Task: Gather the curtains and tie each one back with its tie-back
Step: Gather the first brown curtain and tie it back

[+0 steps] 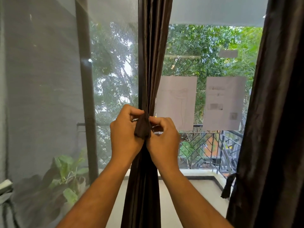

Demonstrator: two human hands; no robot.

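— Beyond the glass [184, 46], what is seen?
— Trees and a balcony railing [205, 145] are seen; two paper sheets [224, 102] are stuck at 3 o'clock, a mesh screen [113, 63] at 9.
— And the curtain?
— A gathered brown curtain [153, 55] is hung at centre; its tie-back [143, 127] is pinched by the left hand [125, 134] and right hand [164, 137], held close together. A second curtain [276, 112] is hung at 3 o'clock.
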